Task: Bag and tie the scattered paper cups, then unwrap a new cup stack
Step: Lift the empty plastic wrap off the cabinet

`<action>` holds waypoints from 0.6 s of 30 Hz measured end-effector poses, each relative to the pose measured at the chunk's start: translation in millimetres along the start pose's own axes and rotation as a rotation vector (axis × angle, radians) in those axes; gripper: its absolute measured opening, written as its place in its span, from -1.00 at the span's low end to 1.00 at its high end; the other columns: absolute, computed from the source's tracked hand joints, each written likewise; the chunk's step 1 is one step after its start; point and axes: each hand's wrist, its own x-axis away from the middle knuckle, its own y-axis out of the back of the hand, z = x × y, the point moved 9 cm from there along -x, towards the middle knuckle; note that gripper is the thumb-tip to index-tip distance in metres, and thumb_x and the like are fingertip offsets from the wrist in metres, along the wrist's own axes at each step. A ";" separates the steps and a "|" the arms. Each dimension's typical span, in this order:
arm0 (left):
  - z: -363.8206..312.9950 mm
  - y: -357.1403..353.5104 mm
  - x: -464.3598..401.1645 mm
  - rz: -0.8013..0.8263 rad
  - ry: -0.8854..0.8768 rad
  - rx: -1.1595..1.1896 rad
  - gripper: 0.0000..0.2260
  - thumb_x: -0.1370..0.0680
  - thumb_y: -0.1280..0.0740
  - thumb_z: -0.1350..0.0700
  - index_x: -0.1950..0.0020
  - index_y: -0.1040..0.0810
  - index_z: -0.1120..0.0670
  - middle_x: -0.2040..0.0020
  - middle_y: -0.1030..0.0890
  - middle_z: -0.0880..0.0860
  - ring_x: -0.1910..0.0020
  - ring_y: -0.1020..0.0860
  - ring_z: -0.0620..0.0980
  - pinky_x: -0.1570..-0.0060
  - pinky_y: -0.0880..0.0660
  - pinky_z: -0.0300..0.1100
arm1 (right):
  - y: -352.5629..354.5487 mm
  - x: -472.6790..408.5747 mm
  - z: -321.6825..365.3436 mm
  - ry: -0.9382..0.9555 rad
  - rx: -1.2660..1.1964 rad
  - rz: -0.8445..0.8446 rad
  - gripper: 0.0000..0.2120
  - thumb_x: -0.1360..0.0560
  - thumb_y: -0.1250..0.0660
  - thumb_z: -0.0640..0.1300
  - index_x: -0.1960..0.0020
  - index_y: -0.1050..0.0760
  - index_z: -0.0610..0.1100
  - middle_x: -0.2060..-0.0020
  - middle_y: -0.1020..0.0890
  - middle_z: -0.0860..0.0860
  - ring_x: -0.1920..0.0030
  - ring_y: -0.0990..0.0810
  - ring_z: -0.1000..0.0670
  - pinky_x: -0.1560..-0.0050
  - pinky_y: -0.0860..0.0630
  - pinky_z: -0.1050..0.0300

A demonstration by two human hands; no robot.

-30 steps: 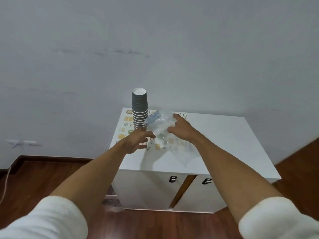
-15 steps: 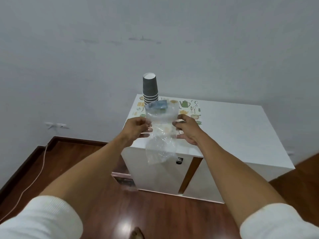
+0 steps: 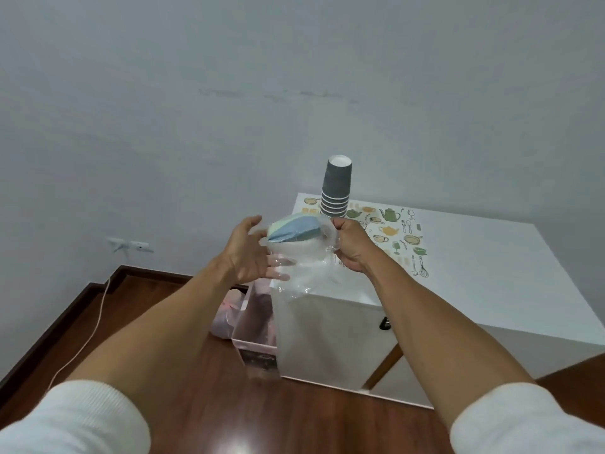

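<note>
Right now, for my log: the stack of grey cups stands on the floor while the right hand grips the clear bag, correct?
No. The head view shows the stack of grey cups standing on top of the white cabinet, not on the floor. The right hand does grip the clear bag.

Soft even light (floor glare), wide-angle warp

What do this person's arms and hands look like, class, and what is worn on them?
The left sleeve and right sleeve are white and soft-looking, and end short of the forearms, which are bare. The left hand and right hand are bare too: no gloves, rings, watch or bracelet show.
</note>
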 end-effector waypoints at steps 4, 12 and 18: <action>-15.5 45.0 18.7 0.130 0.147 -0.220 -0.26 -0.32 -0.47 -0.42 -0.36 -0.56 0.00 -0.32 -0.56 0.31 -0.29 -0.55 0.38 -0.10 -0.52 0.32 | -74.4 -19.8 8.3 0.036 0.034 -0.048 -0.92 -0.55 -0.36 -0.40 0.01 -0.62 -0.30 0.19 -0.64 -0.16 0.23 -0.59 -0.11 0.25 -0.58 0.09; -83.5 191.0 29.9 -0.102 -0.133 -0.342 -0.49 -0.45 -0.52 0.29 -0.35 -0.45 0.24 -0.11 -0.66 0.24 -0.05 -0.65 0.22 -0.02 -0.58 0.11 | -194.9 -59.5 -35.1 -0.217 -0.281 -0.027 -0.43 -0.49 -0.33 0.26 -0.47 -0.37 0.19 -0.37 -0.41 -0.06 -0.37 -0.41 -0.22 -0.09 -0.54 -0.36; -74.2 251.8 22.3 -0.141 -0.120 -0.284 -0.55 -0.43 -0.50 0.39 -0.29 -0.50 0.34 -0.12 -0.66 0.34 -0.02 -0.70 0.24 0.05 -0.65 0.10 | -248.4 -50.6 -108.1 -0.380 -0.001 0.120 -0.64 -0.36 -0.57 0.00 -0.08 -0.53 -0.04 -0.20 -0.54 -0.13 -0.10 -0.68 -0.20 -0.22 -0.54 -0.31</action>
